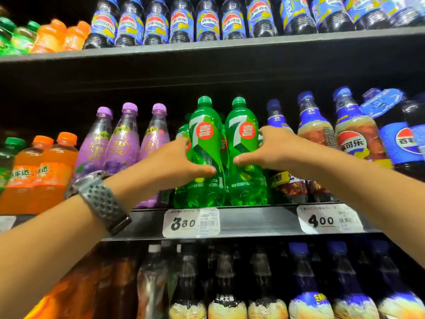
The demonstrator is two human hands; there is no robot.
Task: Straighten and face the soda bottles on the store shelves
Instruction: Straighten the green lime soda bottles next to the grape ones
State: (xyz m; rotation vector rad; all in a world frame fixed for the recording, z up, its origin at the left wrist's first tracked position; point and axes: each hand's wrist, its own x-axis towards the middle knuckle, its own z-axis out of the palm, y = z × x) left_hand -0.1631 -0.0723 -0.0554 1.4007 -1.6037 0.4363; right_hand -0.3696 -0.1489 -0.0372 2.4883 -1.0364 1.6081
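Two green soda bottles stand side by side at the front of the middle shelf (253, 223), just above the price tag (190, 221), with purple bottles (124, 143) to their left and blue-capped cola bottles (354, 139) to their right; the left hand (170, 162) wraps the left green bottle (203, 125) at mid-body, thumb laid across its front and fingers curled round the far side out of view; the right hand (271, 150) holds the right green bottle (241, 120) in the same way from the other side, thumb on the label and fingers hidden behind. Both bottles are upright, touching or nearly so, and their labels face outward; more green bottles show dimly behind them. These look full, so each probably has real weight for its size, and the thin plastic wall should feel firm under pressure from the fizz rather than soft; the glossy label film may be slick, so a grip round the waist of the body, where the hands are now, seems safer than one on the cap or neck; turning a bottle on its base would likely be easier than lifting it; a knock against neighbours could topple the narrow-footed row.
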